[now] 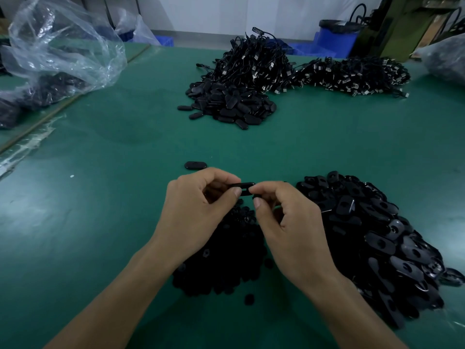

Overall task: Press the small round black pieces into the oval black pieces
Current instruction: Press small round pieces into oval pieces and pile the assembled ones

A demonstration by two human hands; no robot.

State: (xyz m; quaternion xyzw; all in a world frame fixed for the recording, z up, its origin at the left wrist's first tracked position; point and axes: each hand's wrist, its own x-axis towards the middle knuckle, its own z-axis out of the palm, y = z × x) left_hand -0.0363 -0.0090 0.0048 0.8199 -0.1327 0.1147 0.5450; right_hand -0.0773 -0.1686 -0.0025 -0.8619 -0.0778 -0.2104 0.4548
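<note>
Left hand (198,205), right hand (286,217): both pinch 1 oval piece (242,185) | 1 lone oval (195,165) on mat (113,197) | 2 oval heaps: near heap (377,238), far heap (231,104) | 1 round-piece heap (226,260) | 2 cable piles (352,71)

Green table (125,197), black oval piece (242,185), black cables (251,61) with silver plugs, blue bins (337,39)

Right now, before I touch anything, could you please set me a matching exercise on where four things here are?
Things:
1 crumpled clear plastic bag
2 tangled heap of black USB cables
3 flat-lying single black oval plastic piece
4 edge-on black oval plastic piece
Places:
A pinched between left hand and right hand
B far left
C green table, just beyond left hand
D far side, centre
Pairs: 1-B, 2-D, 3-C, 4-A
</note>
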